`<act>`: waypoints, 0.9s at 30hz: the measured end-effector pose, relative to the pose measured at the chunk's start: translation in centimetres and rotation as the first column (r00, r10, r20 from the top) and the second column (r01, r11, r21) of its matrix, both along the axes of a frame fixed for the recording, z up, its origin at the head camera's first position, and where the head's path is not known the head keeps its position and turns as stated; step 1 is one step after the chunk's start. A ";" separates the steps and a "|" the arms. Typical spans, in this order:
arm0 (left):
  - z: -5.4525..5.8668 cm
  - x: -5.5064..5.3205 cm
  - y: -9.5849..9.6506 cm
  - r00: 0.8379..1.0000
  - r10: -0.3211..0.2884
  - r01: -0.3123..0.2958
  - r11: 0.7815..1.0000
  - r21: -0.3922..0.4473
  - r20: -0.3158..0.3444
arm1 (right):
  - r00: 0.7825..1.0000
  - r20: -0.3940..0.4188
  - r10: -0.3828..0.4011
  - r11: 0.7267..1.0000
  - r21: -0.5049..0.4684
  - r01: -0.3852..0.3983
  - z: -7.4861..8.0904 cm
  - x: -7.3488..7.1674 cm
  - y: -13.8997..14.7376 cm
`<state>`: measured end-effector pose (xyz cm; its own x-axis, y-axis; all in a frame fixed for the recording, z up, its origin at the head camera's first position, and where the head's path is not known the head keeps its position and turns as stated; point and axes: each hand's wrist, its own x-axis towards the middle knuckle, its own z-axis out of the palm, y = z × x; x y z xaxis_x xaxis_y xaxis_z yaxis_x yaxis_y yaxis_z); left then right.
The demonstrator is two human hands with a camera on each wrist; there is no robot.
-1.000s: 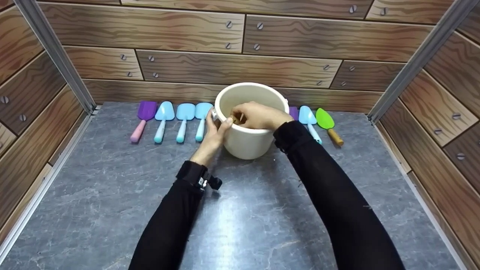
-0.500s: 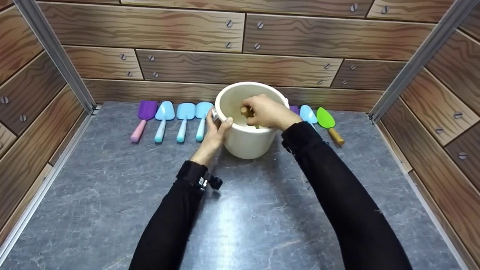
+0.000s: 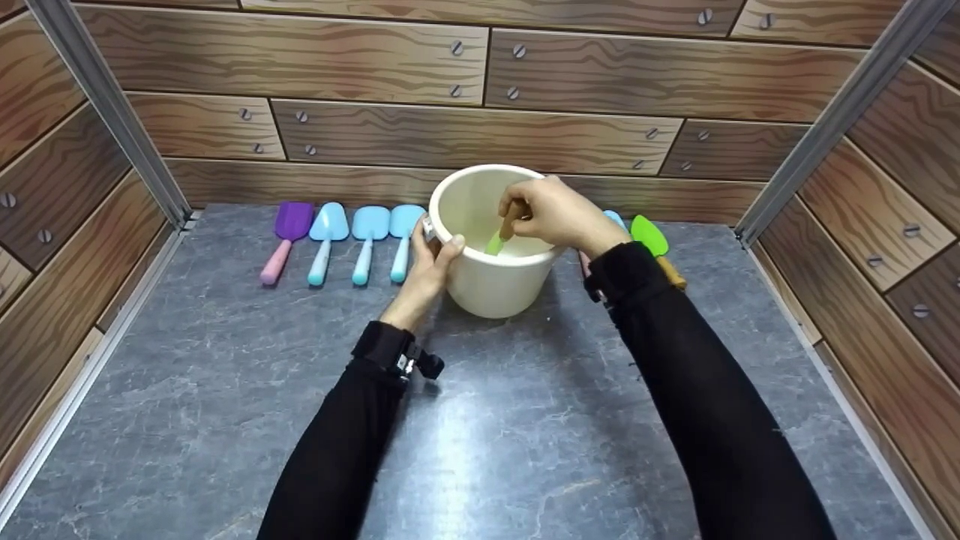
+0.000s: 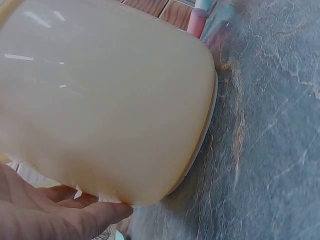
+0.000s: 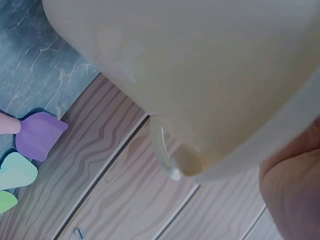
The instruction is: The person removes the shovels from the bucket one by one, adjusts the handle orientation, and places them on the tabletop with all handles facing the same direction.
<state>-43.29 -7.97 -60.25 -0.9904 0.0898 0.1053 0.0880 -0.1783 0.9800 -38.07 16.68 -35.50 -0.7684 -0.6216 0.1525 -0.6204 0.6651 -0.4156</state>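
A cream bucket (image 3: 495,289) stands upright on the grey floor near the back wall. My left hand (image 3: 427,270) grips its left side, thumb over the rim; in the left wrist view, fingers (image 4: 107,212) press against the bucket wall. My right hand (image 3: 562,214) is over the right rim and pinches a small shovel by its brown handle (image 3: 511,223). The shovel's green blade (image 3: 494,243) points down inside the mouth. From the right wrist, the bucket's outer wall (image 5: 200,75) and part of my hand (image 5: 295,185) show; the shovel is hidden there.
Left of the bucket lie a purple shovel (image 3: 294,219) with a pink handle and several blue shovels (image 3: 371,223). To the right, a green shovel (image 3: 649,235) is partly behind my sleeve, beside another blue one and a purple one (image 5: 40,135). Wood-patterned walls (image 3: 480,127) enclose the floor.
My right hand has risen from deep in the bucket and moved right, bringing the brown-handled shovel up so its green blade shows. My left hand and the bucket have stayed put.
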 end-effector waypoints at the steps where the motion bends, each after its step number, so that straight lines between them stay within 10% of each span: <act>1: -0.3 -0.4 -0.1 1.000 -0.004 0.004 1.000 -0.006 -0.001 | 1.000 0.000 -0.002 1.000 -0.010 0.003 0.1 0.1 0.2; 10: -0.3 -0.2 -0.1 1.000 0.004 -0.004 1.000 0.005 -0.002 | 0.999 -0.031 -0.034 0.995 -0.096 0.031 0.9 0.3 1.4; 16: 5.8 5.4 0.6 1.000 0.016 -0.016 0.998 -0.063 -0.001 | 0.997 -0.032 -0.073 0.988 -0.142 0.068 1.4 0.5 2.2; 21: 4.1 3.9 0.6 0.999 0.013 -0.015 0.998 -0.054 -0.032 | 0.997 -0.020 -0.077 0.979 -0.193 0.072 2.2 1.0 2.7; 27: 8.9 8.0 1.0 1.000 0.014 -0.015 0.998 -0.057 -0.022 | 0.996 -0.019 -0.092 0.971 -0.225 0.085 3.1 1.6 3.5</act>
